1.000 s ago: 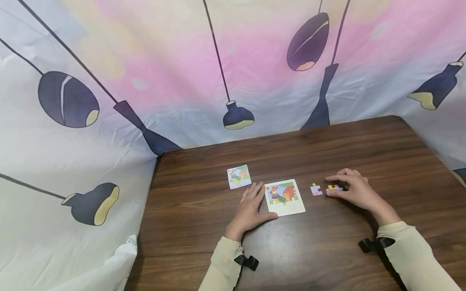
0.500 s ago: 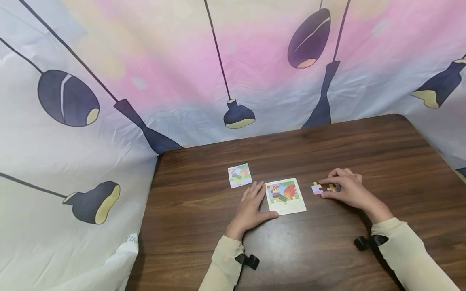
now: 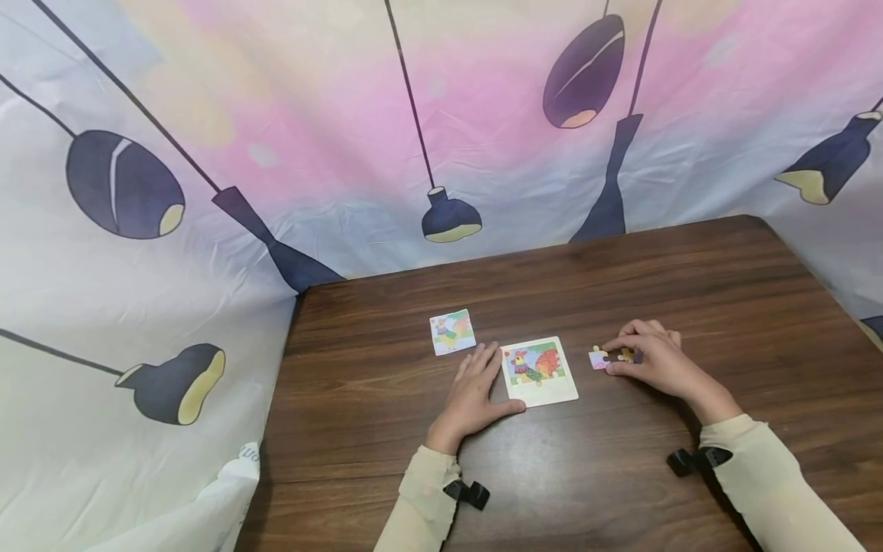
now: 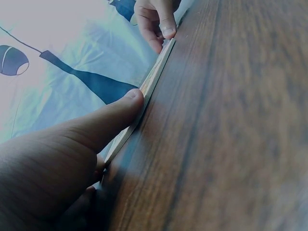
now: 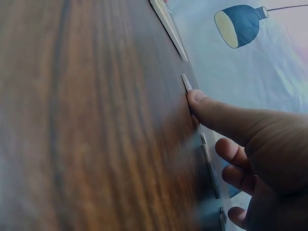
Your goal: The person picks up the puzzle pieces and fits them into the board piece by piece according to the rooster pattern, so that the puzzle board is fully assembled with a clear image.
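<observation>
- So we've got a little pink puzzle piece (image 3: 599,359) lying flat on the table (image 3: 621,475), just right of the puzzle board (image 3: 539,372) with the rooster picture on it.
- Our right hand (image 3: 651,359) is right up against that piece, fingers curled low over the table with thumb and forefinger tips at its edge. A second yellowish piece (image 3: 626,355) sits tucked under those fingers, so the hand looks to be pinching or pushing it. From the right wrist view the thumb (image 5: 202,103) presses down on the wood next to a piece seen edge-on.
- Our left hand (image 3: 476,391) lies flat and relaxed on the table, fingers straight, thumb (image 4: 122,108) touching the board's near left edge, steadying it.
- A small picture card (image 3: 452,332) lies just behind the left fingertips, apart from the board.
- Behind the table hangs a pastel sheet (image 3: 276,138) printed with dark lamps.
</observation>
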### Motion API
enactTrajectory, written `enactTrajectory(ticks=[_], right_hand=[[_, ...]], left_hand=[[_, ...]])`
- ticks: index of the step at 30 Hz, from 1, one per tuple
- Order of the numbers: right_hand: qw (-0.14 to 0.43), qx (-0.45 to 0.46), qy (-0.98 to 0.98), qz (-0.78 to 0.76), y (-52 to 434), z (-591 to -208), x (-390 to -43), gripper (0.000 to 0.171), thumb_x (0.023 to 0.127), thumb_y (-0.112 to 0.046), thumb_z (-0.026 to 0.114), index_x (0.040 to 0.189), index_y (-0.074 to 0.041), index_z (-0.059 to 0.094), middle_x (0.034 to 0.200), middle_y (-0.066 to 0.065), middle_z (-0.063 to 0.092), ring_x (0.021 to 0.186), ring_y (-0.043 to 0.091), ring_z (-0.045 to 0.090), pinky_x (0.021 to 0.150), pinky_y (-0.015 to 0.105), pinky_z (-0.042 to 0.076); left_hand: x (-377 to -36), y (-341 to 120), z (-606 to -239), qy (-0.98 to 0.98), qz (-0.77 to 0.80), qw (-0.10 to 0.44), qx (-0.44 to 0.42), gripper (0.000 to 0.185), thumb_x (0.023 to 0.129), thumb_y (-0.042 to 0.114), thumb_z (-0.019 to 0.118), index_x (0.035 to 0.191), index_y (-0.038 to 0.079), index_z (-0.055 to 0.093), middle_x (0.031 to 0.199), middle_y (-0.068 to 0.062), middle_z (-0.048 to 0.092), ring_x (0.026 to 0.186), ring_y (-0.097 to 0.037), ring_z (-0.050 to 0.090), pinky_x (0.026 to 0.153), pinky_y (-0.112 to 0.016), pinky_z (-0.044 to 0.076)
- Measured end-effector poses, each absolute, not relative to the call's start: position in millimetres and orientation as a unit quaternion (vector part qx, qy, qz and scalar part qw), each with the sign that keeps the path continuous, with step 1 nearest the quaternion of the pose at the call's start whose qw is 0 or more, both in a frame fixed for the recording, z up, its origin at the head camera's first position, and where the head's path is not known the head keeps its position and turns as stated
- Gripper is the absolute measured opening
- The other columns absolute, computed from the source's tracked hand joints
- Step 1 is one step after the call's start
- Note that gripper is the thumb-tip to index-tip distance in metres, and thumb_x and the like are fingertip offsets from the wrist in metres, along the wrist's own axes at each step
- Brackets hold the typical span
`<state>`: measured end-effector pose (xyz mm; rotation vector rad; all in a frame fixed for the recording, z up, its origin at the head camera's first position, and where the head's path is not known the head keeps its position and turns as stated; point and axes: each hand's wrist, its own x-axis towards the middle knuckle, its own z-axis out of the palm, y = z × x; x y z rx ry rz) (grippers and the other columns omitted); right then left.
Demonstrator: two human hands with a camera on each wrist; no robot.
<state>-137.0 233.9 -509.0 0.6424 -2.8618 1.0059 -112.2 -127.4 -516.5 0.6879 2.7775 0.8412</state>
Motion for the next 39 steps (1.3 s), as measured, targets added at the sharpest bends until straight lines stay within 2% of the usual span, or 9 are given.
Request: enactTrajectory(ticks=[12,19,29,39], right_hand=[[0.047,0.198,-0.920,0.334,228.7,-507.9,-135.5,0.029,0.085,-0.021,0.090,0.112,-0.013,0.082,0.103,0.001,0.060,0.096,0.022,0.045,0.079,0.048,0.021],[0.056,0.207,-0.918,0.333,217.4,-507.4,-133.4,0.029,0.084,-0.020,0.090,0.111,-0.014,0.082,0.101,0.000,0.060,0.097,0.023,0.048,0.082,0.051,0.024],[0.037,0.231,-0.908,0.348,189.4,-511.8,-133.6,0.028,0.086,-0.021,0.090,0.112,-0.015,0.082,0.102,-0.002,0.060,0.100,0.023,0.050,0.088,0.056,0.027],[0.025,0.266,-0.891,0.368,162.3,-513.7,-131.9,0.028,0.086,-0.023,0.090,0.112,-0.017,0.082,0.104,-0.005,0.061,0.095,0.015,0.047,0.080,0.044,0.023]], left_hand=[[-113.6,-125.0,-515.5,0.929,0.278,0.083,0.229,0.103,0.092,0.054,0.079,0.167,0.005,0.027,0.174,-0.009,0.023,0.163,-0.027,0.011,0.132,-0.046,0.011],[-112.8,-126.4,-516.1,0.929,0.276,0.085,0.230,0.112,0.086,0.058,0.083,0.168,0.008,0.027,0.174,-0.009,0.025,0.163,-0.027,0.012,0.131,-0.048,0.013],[-113.0,-128.3,-515.6,0.927,0.277,0.088,0.236,0.106,0.089,0.055,0.081,0.167,0.007,0.028,0.174,-0.010,0.023,0.163,-0.028,0.010,0.131,-0.050,0.012],[-112.5,-127.5,-516.3,0.929,0.274,0.086,0.233,0.105,0.089,0.056,0.081,0.167,0.008,0.029,0.175,-0.009,0.023,0.163,-0.028,0.010,0.131,-0.050,0.012]])
